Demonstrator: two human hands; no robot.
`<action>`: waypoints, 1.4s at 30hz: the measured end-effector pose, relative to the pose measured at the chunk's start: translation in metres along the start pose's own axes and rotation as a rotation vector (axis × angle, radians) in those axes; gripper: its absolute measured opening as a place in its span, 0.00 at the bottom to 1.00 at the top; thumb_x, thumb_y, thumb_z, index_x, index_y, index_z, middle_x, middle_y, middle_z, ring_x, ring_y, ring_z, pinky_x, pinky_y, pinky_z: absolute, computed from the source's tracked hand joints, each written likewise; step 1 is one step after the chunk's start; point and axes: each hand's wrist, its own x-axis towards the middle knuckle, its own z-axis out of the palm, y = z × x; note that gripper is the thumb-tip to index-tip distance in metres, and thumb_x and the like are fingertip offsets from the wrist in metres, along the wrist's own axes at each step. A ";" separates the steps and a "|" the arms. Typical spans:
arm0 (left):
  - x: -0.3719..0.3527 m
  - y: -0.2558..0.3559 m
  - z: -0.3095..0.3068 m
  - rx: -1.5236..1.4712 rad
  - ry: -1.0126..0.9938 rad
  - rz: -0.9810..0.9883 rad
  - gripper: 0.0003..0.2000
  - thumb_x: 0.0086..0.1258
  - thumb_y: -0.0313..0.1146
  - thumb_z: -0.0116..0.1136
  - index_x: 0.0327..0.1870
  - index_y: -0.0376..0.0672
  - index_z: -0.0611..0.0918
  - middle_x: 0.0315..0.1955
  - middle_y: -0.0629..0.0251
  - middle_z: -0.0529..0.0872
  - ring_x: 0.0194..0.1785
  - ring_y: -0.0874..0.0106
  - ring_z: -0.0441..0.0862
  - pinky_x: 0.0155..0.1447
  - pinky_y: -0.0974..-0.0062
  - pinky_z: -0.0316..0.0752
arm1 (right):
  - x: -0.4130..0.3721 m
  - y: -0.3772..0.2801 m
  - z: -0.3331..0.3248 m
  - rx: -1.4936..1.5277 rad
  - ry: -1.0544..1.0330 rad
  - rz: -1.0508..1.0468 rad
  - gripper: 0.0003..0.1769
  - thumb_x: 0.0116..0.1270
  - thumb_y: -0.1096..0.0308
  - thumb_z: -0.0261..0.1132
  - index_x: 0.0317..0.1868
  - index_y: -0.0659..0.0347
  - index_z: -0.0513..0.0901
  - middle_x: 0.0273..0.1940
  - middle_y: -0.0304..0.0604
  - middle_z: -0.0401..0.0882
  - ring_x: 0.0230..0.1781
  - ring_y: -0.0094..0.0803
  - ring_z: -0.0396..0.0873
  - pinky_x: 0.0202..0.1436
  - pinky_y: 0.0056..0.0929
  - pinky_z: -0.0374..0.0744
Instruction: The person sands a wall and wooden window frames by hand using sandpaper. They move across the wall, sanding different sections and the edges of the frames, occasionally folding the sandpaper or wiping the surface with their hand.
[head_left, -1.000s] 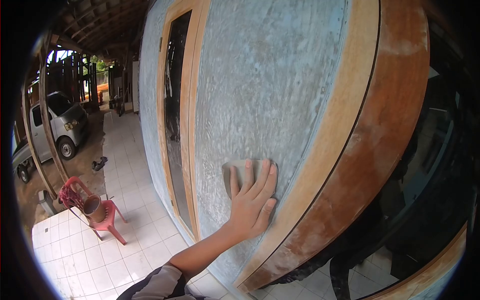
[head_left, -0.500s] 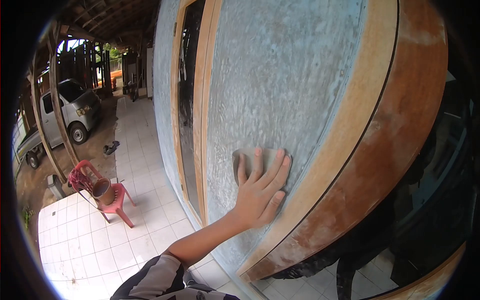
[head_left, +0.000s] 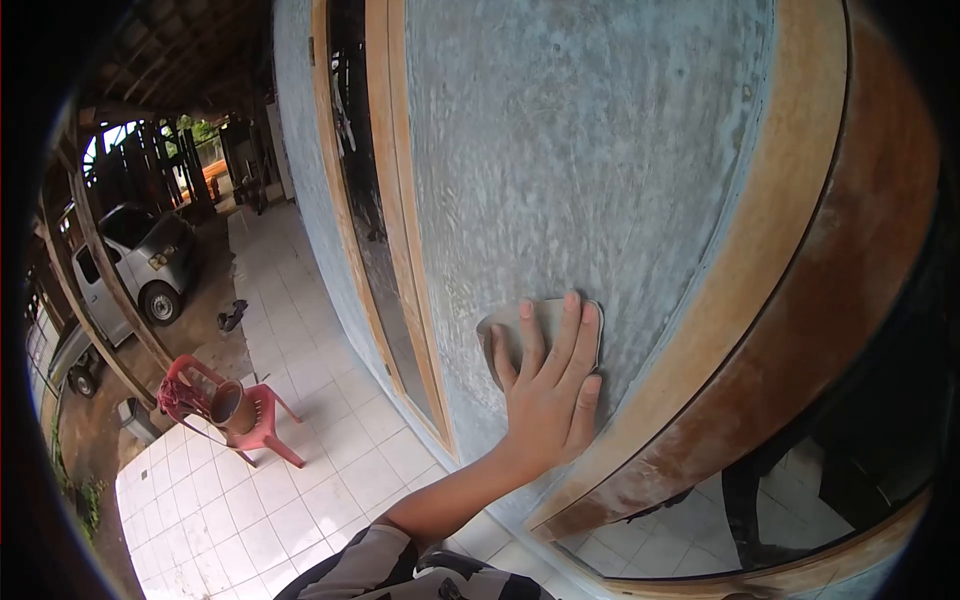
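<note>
Shifted slightly rightward in view since the earlier frame, with left hand spread wide over a grey sheet, pressing it against the blue wall. Seemingly rubbing the surface; next calls for even palm pressure. Cannot see the right hand.

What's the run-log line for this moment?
left hand: open, flat on grey sheet | grey sheet: against blue-grey wall | right hand: out of view | bucket: on red chair
</note>
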 end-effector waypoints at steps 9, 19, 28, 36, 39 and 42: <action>0.023 -0.032 -0.013 0.061 0.021 0.092 0.29 0.84 0.43 0.33 0.78 0.35 0.66 0.80 0.50 0.61 0.83 0.39 0.42 0.77 0.33 0.24 | 0.021 -0.244 -0.049 0.043 -0.326 0.023 0.40 0.79 0.41 0.42 0.80 0.58 0.55 0.81 0.54 0.50 0.84 0.52 0.43 0.82 0.67 0.45; 0.041 -0.058 -0.030 0.106 -0.146 0.217 0.29 0.85 0.45 0.30 0.78 0.37 0.65 0.80 0.50 0.60 0.84 0.41 0.40 0.77 0.33 0.22 | -0.010 -0.366 -0.071 0.214 -0.691 0.002 0.44 0.77 0.42 0.48 0.81 0.64 0.50 0.82 0.62 0.45 0.84 0.60 0.40 0.81 0.65 0.39; 0.053 -0.067 -0.040 0.069 -0.164 0.348 0.26 0.82 0.41 0.37 0.77 0.41 0.70 0.79 0.51 0.63 0.85 0.44 0.41 0.76 0.28 0.27 | -0.021 -0.398 -0.087 0.214 -0.687 0.036 0.42 0.78 0.46 0.47 0.81 0.65 0.49 0.82 0.65 0.44 0.83 0.60 0.40 0.80 0.65 0.39; -0.017 -0.094 -0.102 -1.283 -0.612 0.177 0.19 0.74 0.28 0.57 0.64 0.32 0.80 0.60 0.43 0.83 0.66 0.48 0.79 0.67 0.53 0.73 | -0.015 -0.401 -0.102 1.059 -0.752 0.098 0.41 0.68 0.58 0.66 0.75 0.62 0.58 0.68 0.62 0.69 0.73 0.58 0.64 0.79 0.57 0.53; -0.037 -0.105 -0.096 -1.444 -0.690 -0.052 0.15 0.73 0.27 0.63 0.57 0.30 0.84 0.46 0.46 0.88 0.51 0.56 0.88 0.54 0.64 0.81 | 0.003 -0.412 -0.096 1.090 -0.884 0.052 0.45 0.62 0.52 0.74 0.72 0.61 0.62 0.63 0.58 0.77 0.70 0.54 0.69 0.72 0.55 0.62; -0.037 -0.097 -0.092 -1.483 -0.738 -0.169 0.11 0.69 0.27 0.68 0.49 0.31 0.87 0.37 0.50 0.89 0.41 0.63 0.89 0.45 0.69 0.82 | 0.019 -0.417 -0.085 1.170 -0.977 0.001 0.40 0.54 0.55 0.81 0.63 0.60 0.73 0.57 0.52 0.84 0.63 0.48 0.77 0.64 0.52 0.69</action>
